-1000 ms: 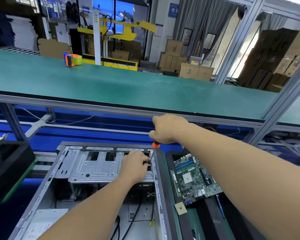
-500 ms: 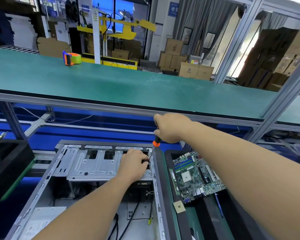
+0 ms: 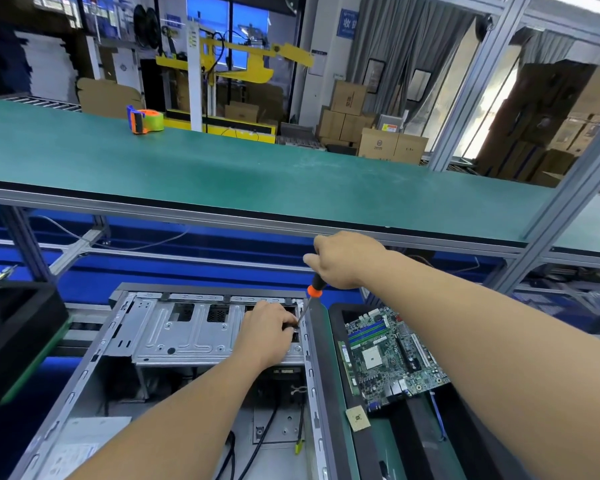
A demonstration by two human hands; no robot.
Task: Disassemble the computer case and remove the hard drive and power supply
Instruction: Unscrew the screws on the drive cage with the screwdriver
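An open grey computer case [image 3: 84,368] lies flat in front of me, with a silver drive cage [image 3: 187,334] across its far end. My right hand [image 3: 343,259] grips an orange-and-black screwdriver [image 3: 313,292] whose shaft slants down to the cage's right end. My left hand [image 3: 265,332] rests on that end of the cage, fingers curled around the screwdriver tip. The screw itself is hidden under my fingers. Black cables [image 3: 257,448] run along the case floor.
A green motherboard [image 3: 392,355] lies in a black tray [image 3: 413,441] right of the case, and a small tan chip [image 3: 358,417] sits on the green mat. A black box [image 3: 18,327] stands at left. An orange tape dispenser [image 3: 146,120] sits on the green upper shelf [image 3: 291,178].
My right hand has lifted slightly and turned on the screwdriver handle, showing more of it. My left hand stays at the tip.
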